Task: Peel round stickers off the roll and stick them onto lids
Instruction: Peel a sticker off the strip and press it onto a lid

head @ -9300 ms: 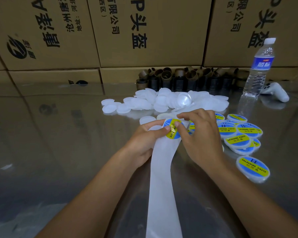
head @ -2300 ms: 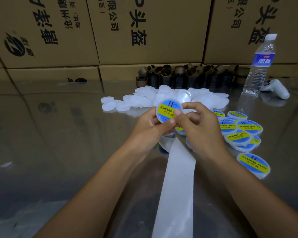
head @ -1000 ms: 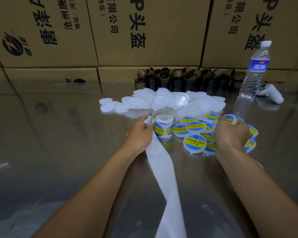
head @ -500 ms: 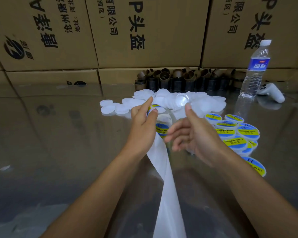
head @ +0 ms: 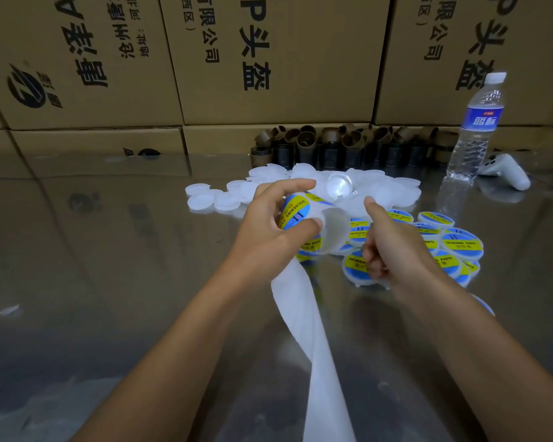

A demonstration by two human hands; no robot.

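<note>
Shine up front, matt behind.
The sticker roll (head: 296,208) in the left hand (head: 268,237) is glossy; tabletop (head: 109,266) beneath, mirror-smooth; lids (head: 201,200) beyond, frosted plastic; backing strip (head: 320,362) hanging below, matt paper; cartons (head: 268,59) behind, matt cardboard.

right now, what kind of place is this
Likely a small packing or warehouse workshop: stacked printed cardboard cartons behind a shiny table, a heap of blank white lids, and labelled lids beside them.
</note>
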